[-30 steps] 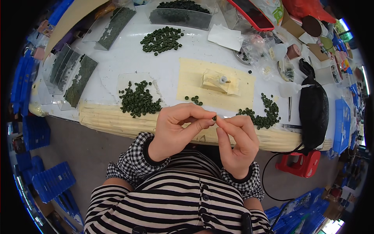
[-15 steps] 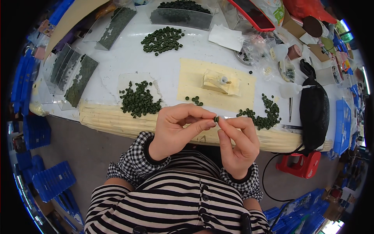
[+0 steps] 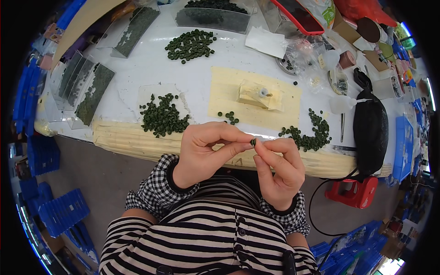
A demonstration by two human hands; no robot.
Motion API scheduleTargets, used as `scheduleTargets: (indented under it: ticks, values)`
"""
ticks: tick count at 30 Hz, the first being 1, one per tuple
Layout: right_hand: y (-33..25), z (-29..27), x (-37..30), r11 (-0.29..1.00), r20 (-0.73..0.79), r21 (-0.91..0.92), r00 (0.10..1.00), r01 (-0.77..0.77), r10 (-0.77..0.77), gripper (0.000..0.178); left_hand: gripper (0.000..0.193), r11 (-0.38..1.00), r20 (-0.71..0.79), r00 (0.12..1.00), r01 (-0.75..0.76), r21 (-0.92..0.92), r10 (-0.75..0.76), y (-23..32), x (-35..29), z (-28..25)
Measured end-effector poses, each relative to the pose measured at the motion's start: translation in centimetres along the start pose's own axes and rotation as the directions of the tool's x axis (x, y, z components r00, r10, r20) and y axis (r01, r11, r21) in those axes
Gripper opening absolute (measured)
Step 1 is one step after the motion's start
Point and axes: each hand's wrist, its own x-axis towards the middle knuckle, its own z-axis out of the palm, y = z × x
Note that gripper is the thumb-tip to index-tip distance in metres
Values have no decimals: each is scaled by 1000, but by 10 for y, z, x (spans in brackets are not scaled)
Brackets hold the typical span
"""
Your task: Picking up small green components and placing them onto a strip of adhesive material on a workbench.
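Observation:
A small dark green round piece point(image 3: 253, 142) is pinched between the thumb and forefinger of my left hand point(image 3: 208, 149), above the table's near edge. From the other side, my right hand point(image 3: 280, 167) meets it with bent fingers, the forefinger tip against the piece and the thumb lower down. Just beyond my hands lies a little group of the same green pieces point(image 3: 230, 117). A larger heap of them point(image 3: 164, 115) is to the left of my left hand, and another scattered pile point(image 3: 311, 134) is to the right of my right hand.
A taped block with a small nozzle point(image 3: 263, 93) stands on a cream sheet point(image 3: 222, 87). Farther back are another green pile point(image 3: 190, 46) and clear trays of green pieces point(image 3: 213, 20). Tweezers point(image 3: 342, 127), a white squeeze bottle point(image 3: 340, 104) and a black pouch point(image 3: 370, 128) lie right.
Both hands stay in nearly the same place. The green piece has turned slightly between the fingertips, and the right thumb has shifted a little to the left.

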Motion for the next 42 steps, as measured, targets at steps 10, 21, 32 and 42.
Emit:
scheduleTargets:
  ticks: [10,21,32,42]
  values:
    - [0,-1,2,1000,30,-19,999,12,-12,32,14,999,8,1000,-18,50,18,0,2,-1]
    - [3,-1,2,1000,29,-17,999,15,-14,35,14,998,15,1000,-3,56,2,0,4,-2]
    - [7,-3,12,998,-25,-69,1000,-16,14,32,15,998,-37,999,33,-58,-35,-7,4,0]
    - [39,2,58,944,-90,-330,996,-18,-13,19,15,762,38,951,270,-589,-307,-18,5,-6]
